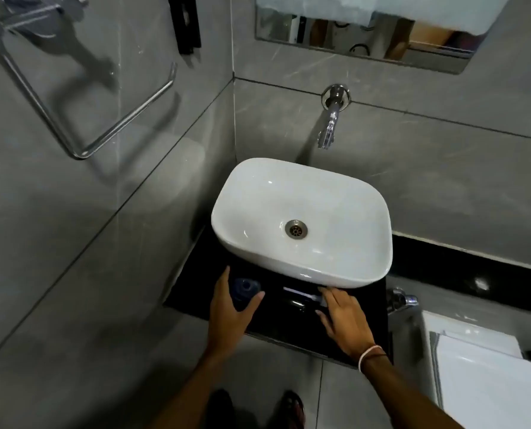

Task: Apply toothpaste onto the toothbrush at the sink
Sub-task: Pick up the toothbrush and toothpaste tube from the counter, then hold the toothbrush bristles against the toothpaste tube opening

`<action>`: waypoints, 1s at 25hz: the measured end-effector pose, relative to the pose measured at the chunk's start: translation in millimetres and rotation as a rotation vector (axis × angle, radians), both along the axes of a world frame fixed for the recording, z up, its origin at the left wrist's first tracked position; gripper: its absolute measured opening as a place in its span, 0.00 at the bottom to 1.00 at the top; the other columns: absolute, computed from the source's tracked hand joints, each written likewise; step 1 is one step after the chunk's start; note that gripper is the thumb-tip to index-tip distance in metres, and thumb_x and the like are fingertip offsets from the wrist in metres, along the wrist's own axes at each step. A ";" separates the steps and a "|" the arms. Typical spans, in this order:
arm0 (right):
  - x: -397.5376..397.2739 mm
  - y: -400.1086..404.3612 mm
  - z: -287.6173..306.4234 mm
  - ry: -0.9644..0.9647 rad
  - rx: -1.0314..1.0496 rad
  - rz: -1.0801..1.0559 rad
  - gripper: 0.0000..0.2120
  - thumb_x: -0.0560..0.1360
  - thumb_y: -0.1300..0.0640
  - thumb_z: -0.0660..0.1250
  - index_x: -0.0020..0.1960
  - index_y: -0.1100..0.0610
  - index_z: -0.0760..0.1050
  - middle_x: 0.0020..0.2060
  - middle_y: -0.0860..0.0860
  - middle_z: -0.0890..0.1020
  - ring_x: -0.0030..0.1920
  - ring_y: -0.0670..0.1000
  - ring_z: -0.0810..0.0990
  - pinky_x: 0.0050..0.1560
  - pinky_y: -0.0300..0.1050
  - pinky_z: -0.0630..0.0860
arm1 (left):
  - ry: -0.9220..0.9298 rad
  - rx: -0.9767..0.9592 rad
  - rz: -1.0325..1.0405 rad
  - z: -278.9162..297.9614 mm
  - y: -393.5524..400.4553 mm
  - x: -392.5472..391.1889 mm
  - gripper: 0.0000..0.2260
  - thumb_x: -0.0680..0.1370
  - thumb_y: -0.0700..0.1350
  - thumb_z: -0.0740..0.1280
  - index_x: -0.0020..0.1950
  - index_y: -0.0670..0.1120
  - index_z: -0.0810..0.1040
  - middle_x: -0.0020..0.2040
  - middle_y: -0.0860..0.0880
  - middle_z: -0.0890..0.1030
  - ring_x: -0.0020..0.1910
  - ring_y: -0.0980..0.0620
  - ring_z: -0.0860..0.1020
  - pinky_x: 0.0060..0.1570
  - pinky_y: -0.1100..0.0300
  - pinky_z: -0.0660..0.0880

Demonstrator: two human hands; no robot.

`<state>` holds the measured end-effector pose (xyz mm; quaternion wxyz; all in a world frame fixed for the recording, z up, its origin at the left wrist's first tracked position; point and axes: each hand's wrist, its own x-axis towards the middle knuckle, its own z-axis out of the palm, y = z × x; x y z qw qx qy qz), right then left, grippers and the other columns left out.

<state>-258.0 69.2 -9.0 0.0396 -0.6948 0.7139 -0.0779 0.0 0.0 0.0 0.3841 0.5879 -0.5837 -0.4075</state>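
I look for words or numbers and I can find none that I can read. The small dark blue round thing (245,288) on the shiny black counter (360,308) and the long pale thing (301,293) beside it are too blurry to show any print

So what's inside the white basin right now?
The white basin holds only its metal drain; no toothbrush or toothpaste inside. No part of the bowl is covered.
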 end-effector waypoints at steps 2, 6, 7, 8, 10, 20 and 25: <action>0.1 -9.5 1.6 0.008 0.024 -0.022 0.18 0.74 0.60 0.75 0.63 0.60 0.79 0.55 0.58 0.84 0.55 0.63 0.84 0.55 0.56 0.81 | 0.036 0.048 0.009 -5.1 -3.8 -4.7 0.40 0.68 0.58 0.76 0.76 0.51 0.64 0.73 0.47 0.70 0.71 0.48 0.69 0.66 0.56 0.67; 5.5 -6.9 6.1 -0.194 -0.029 0.038 0.12 0.74 0.64 0.75 0.56 0.59 0.81 0.47 0.55 0.85 0.47 0.59 0.86 0.49 0.54 0.82 | 0.017 0.095 0.005 -15.0 -0.8 -6.9 0.39 0.69 0.57 0.77 0.76 0.51 0.65 0.72 0.46 0.72 0.70 0.48 0.71 0.64 0.58 0.68; 7.9 -2.3 12.8 -0.339 -0.062 0.028 0.14 0.75 0.62 0.75 0.59 0.57 0.79 0.50 0.51 0.85 0.49 0.54 0.86 0.51 0.50 0.83 | -0.001 0.074 -0.001 -16.1 -0.5 -5.6 0.40 0.69 0.58 0.76 0.76 0.52 0.64 0.73 0.47 0.72 0.70 0.49 0.71 0.64 0.58 0.68; 9.7 1.7 20.6 -0.481 -0.085 0.004 0.16 0.75 0.60 0.75 0.62 0.54 0.78 0.51 0.46 0.85 0.49 0.48 0.86 0.52 0.42 0.83 | -0.038 0.059 -0.011 -15.4 -0.5 -3.5 0.41 0.69 0.59 0.76 0.77 0.53 0.62 0.73 0.47 0.72 0.70 0.49 0.70 0.65 0.59 0.68; 18.1 3.5 41.8 -0.683 -0.143 -0.028 0.17 0.74 0.57 0.76 0.61 0.49 0.78 0.49 0.41 0.85 0.46 0.42 0.85 0.46 0.30 0.79 | -0.127 0.023 -0.029 -14.6 -0.8 -1.3 0.42 0.69 0.60 0.76 0.78 0.54 0.61 0.72 0.47 0.73 0.70 0.48 0.71 0.64 0.57 0.69; 54.6 -53.8 122.7 -0.439 -0.124 0.389 0.10 0.77 0.61 0.73 0.57 0.56 0.84 0.53 0.49 0.86 0.55 0.48 0.84 0.57 0.47 0.81 | -0.370 -0.218 -0.100 -15.6 -2.1 9.9 0.38 0.71 0.65 0.68 0.76 0.49 0.66 0.73 0.45 0.72 0.69 0.44 0.72 0.64 0.48 0.75; 62.4 -67.8 137.2 -0.350 -0.098 0.438 0.10 0.78 0.59 0.71 0.59 0.55 0.83 0.53 0.50 0.84 0.54 0.48 0.82 0.56 0.44 0.80 | -0.309 -0.225 -0.100 -18.6 -3.3 9.8 0.38 0.70 0.61 0.74 0.75 0.49 0.67 0.73 0.46 0.73 0.69 0.46 0.73 0.64 0.57 0.72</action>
